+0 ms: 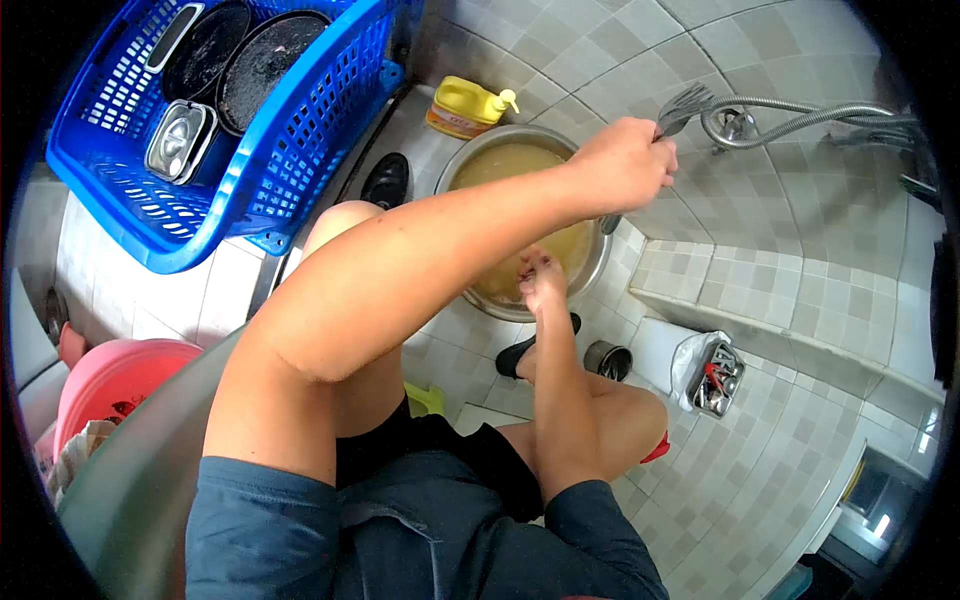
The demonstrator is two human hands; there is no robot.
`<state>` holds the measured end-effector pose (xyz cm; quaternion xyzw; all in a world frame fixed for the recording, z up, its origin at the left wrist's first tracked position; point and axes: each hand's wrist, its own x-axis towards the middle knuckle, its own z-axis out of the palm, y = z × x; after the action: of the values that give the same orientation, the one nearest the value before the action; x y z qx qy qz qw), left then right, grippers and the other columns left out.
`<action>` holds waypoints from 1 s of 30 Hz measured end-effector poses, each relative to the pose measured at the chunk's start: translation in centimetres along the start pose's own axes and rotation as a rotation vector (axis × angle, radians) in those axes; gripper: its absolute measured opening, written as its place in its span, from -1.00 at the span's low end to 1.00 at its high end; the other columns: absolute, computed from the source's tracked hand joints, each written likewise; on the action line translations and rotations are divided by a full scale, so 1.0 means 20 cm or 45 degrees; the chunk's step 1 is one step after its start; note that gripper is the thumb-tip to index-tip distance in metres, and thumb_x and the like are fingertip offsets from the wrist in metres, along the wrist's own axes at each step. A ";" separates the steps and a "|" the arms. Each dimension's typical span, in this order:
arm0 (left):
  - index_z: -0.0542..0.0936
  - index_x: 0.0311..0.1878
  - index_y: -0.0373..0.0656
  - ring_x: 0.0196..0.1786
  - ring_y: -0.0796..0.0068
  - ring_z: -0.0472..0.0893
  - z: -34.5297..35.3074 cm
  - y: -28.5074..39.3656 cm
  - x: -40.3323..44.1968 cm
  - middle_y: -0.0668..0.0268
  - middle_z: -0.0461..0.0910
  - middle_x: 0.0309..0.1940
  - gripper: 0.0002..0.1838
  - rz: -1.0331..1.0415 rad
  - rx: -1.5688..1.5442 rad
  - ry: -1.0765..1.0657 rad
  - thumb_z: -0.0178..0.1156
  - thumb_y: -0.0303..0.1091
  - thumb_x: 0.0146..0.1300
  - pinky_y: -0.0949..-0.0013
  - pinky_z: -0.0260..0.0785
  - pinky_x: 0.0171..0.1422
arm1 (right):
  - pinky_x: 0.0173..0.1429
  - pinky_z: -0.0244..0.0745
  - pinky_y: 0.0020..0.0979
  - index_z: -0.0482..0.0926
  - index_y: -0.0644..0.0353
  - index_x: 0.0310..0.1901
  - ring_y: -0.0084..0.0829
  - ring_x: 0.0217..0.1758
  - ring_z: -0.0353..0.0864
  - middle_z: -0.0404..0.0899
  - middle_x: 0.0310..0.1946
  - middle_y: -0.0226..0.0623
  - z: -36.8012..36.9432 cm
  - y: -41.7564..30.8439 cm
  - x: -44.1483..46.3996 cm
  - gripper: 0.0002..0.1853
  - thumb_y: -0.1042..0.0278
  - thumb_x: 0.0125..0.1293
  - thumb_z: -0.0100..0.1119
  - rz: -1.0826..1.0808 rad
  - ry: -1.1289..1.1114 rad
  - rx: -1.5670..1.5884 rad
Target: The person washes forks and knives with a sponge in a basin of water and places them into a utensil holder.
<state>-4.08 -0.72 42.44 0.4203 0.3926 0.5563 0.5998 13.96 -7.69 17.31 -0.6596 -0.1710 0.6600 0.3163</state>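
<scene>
My left hand reaches across to the upper right, closed round the handles of some metal forks. Their tines point up and away, close to a looped metal hose on the tiled wall. Below that arm stands a large metal basin of cloudy yellowish water. My right hand is over the basin's near side, its fingers curled together; what they hold, if anything, is too small to make out. A yellow pump bottle is beside the basin's far left edge.
Upper left, a blue basket holds dark round pans and a lidded metal container. A pink tub is at the left. A metal can and a tray of utensils stand right of my feet.
</scene>
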 end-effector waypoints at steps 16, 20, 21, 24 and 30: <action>0.57 -0.16 -0.37 -0.29 0.46 0.65 0.01 -0.01 0.02 0.18 0.68 -0.28 -0.65 -0.042 0.084 -0.002 -0.03 -0.23 0.52 0.34 0.54 -0.10 | -0.67 0.08 -0.46 0.31 -0.05 -0.32 -0.53 -0.72 0.23 0.24 -0.65 -0.52 0.14 -0.45 -0.07 -0.80 0.17 0.52 -0.13 -0.289 0.065 -0.093; 0.58 -0.17 -0.38 -0.27 0.45 0.66 0.01 0.01 0.01 0.18 0.69 -0.28 -0.65 -0.016 0.151 -0.012 -0.02 -0.24 0.51 0.34 0.54 -0.08 | -0.64 0.19 -0.47 0.31 -0.03 -0.28 -0.53 -0.69 0.30 0.28 -0.62 -0.50 0.08 -0.46 -0.01 -0.82 0.18 0.53 -0.11 -0.157 -0.172 0.003; 0.58 -0.17 -0.38 -0.27 0.45 0.66 0.01 0.01 0.01 0.18 0.69 -0.28 -0.65 -0.016 0.155 -0.014 -0.02 -0.24 0.51 0.34 0.54 -0.08 | -0.62 0.18 -0.45 0.35 -0.03 -0.37 -0.52 -0.67 0.31 0.30 -0.63 -0.50 0.10 -0.46 -0.02 -0.69 0.02 0.53 -0.10 -0.314 -0.195 -0.046; 0.59 -0.17 -0.38 -0.24 0.44 0.68 0.01 -0.01 0.01 0.17 0.69 -0.28 -0.65 -0.011 0.167 0.001 -0.02 -0.24 0.50 0.34 0.54 -0.06 | -0.52 0.26 -0.41 0.46 0.01 -0.38 -0.46 -0.59 0.38 0.38 -0.60 -0.48 0.15 -0.53 -0.11 -0.60 -0.07 0.54 -0.08 -0.535 -0.388 0.019; 0.61 -0.12 -0.28 -0.15 0.30 0.71 0.03 -0.07 0.03 0.18 0.73 -0.27 -0.71 -0.007 0.110 0.007 0.03 -0.25 0.40 0.24 0.50 0.02 | 0.03 0.49 -0.26 0.55 0.25 0.05 -0.29 -0.07 0.64 0.66 -0.14 -0.25 -0.03 -0.40 0.07 -0.66 0.14 0.52 -0.02 -0.854 -0.346 -1.193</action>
<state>-3.04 -0.12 41.39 0.4430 0.4191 0.5386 0.5815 16.24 -1.03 21.29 -0.5484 -0.6824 0.4567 0.1581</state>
